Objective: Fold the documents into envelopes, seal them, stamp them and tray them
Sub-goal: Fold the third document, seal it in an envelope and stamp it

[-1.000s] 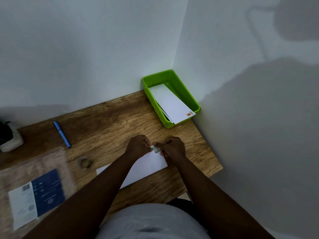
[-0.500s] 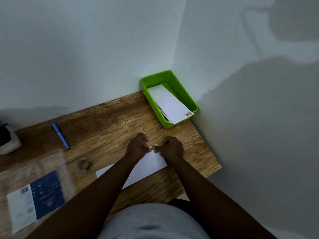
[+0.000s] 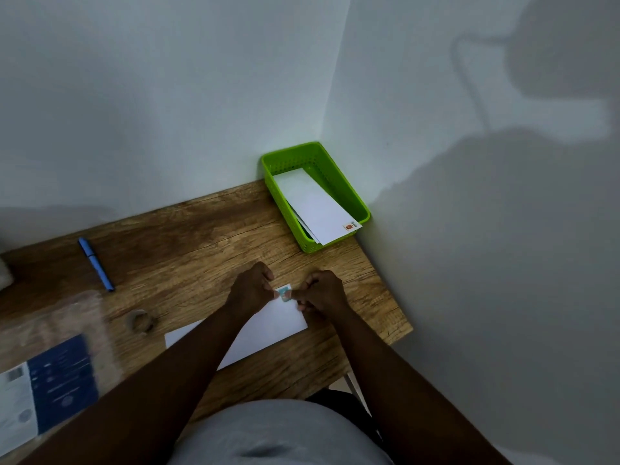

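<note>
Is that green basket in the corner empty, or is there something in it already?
Not empty. The green basket holds white envelopes; the top one carries a stamp at its near corner.

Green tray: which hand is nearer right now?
Right. The right hand lies below the green tray, near its front corner. The left hand sits further left, across the stamp on the envelope.
</note>
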